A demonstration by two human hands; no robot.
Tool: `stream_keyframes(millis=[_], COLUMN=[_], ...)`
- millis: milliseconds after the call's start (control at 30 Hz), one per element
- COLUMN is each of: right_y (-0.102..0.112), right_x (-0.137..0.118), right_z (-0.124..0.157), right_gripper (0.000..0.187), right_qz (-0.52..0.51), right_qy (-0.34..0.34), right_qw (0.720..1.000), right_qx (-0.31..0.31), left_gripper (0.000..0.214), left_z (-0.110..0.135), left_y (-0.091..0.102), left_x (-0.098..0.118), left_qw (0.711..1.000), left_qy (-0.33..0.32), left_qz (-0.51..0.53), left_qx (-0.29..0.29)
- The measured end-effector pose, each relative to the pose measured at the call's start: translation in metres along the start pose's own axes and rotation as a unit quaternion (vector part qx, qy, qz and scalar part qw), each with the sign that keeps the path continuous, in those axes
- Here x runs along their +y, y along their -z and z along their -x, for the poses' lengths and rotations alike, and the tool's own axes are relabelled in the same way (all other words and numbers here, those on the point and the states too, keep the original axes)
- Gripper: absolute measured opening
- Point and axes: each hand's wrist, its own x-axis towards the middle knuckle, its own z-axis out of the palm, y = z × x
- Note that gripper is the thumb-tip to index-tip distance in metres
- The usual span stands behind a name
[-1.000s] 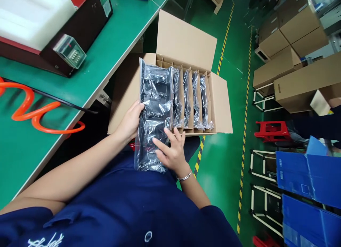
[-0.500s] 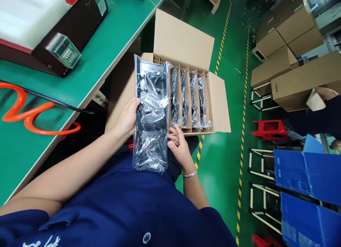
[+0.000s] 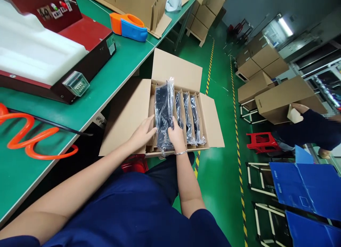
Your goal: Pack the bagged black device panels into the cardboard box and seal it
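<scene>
A black plastic panel in a clear bag [image 3: 163, 112] stands between my two hands at the opening of a cardboard box [image 3: 174, 71], over its left slots. My left hand [image 3: 142, 134] holds the panel's left edge, fingertips partly hidden by the bag. Around the right edge closes my right hand [image 3: 176, 134], with the thumb on the bag's near face. Upright in the slots to the right, several more bagged black panels [image 3: 188, 115] sit between cardboard dividers [image 3: 199, 114]. The panel's lower end is just inside or above the box rim; I cannot tell which.
On the green workbench [image 3: 128, 67] at left stand a red machine with a white block [image 3: 96, 34], an orange coiled hose [image 3: 39, 133] and an orange-and-blue tape dispenser [image 3: 130, 27]. A red stool [image 3: 134, 163] is under the box. Across the aisle, a person [image 3: 311, 126] works near blue bins [image 3: 301, 183].
The bagged panel has moved away from my body to the box opening, tilting upright. My right hand has come onto its right edge. The view has tipped up.
</scene>
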Motion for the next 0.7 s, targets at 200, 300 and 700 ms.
stream_keyframes(millis=[200,300,700], right_y=[-0.023,-0.029,-0.022], right_x=[-0.013,-0.012,0.024], right_z=[-0.007,0.001,-0.038], right_gripper=[0.063,0.055,0.052], right_qz=[0.062,0.082,0.213], right_qy=[-0.015,-0.024,0.034], right_qw=[0.998,0.996,0.976], right_qx=[0.006,0.021,0.007], left_gripper=[0.06,0.06,0.052], left_z=[0.013,0.02,0.021], left_y=[-0.025,-0.033,-0.045], left_x=[-0.015,-0.019,-0.019], left_qw=[0.981,0.978,0.955], left_qy=[-0.078,-0.087,-0.103], left_qz=[-0.152,-0.163,-0.261], left_qx=[-0.092,-0.093,-0.098])
